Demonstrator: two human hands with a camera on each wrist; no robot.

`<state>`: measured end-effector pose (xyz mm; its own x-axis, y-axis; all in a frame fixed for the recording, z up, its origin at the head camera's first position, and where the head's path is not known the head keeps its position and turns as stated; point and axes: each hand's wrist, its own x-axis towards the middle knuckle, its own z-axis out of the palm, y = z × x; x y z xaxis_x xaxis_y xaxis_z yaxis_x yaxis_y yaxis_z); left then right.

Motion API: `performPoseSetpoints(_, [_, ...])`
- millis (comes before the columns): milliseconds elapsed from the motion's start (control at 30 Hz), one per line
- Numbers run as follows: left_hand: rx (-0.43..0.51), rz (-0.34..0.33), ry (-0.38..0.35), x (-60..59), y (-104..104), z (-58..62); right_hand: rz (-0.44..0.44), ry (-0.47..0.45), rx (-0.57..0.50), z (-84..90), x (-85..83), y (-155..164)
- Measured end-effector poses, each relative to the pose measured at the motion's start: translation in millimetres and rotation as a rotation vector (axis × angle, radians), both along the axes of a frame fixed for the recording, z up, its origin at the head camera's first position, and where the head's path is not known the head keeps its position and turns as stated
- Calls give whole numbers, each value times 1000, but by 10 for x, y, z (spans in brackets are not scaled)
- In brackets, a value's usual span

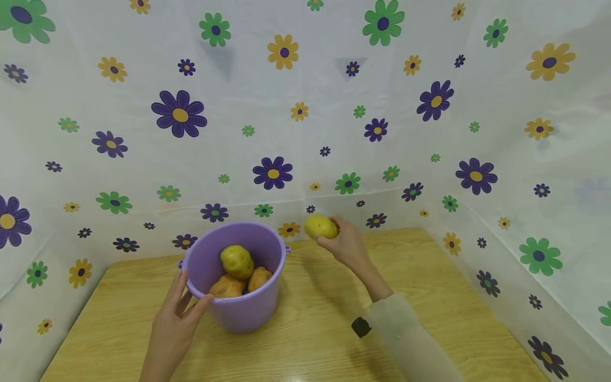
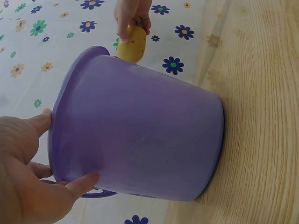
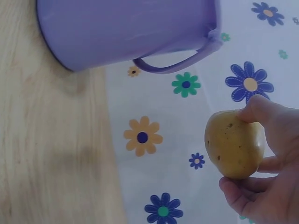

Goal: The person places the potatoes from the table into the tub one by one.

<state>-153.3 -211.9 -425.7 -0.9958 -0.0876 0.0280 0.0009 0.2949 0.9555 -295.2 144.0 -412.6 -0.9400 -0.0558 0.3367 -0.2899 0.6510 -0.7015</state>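
Observation:
A purple bucket stands upright on the wooden table. Inside it lie a yellow-green potato and two browner potatoes, one at the near side and one at the right. My left hand holds the bucket by its near left rim, the thumb at the front and the fingers farther left. To the right of the bucket and above the table, my right hand grips another yellow potato between thumb and fingers. The right wrist view shows that potato with small dark spots.
Behind the table and along its sides hangs a white sheet printed with purple, green and yellow flowers. The bucket's purple handle hangs down against its back side. A small black object sits by the right sleeve.

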Motion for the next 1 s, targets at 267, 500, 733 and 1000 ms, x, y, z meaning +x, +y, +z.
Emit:
performPoseSetpoints(267, [-15, -3, 16, -7, -1, 2, 8, 22, 7, 165, 28, 9])
performPoseSetpoints(500, [-29, -3, 2, -3, -10, 0, 26, 51, -7, 279, 72, -14])
performPoseSetpoints(733, [-30, -2, -24, -6, -9, 20, 39, 49, 0, 429, 157, -77])
performPoseSetpoints(1000, [-23, -8, -15, -14, -17, 10, 60, 52, -7, 562, 224, -176])
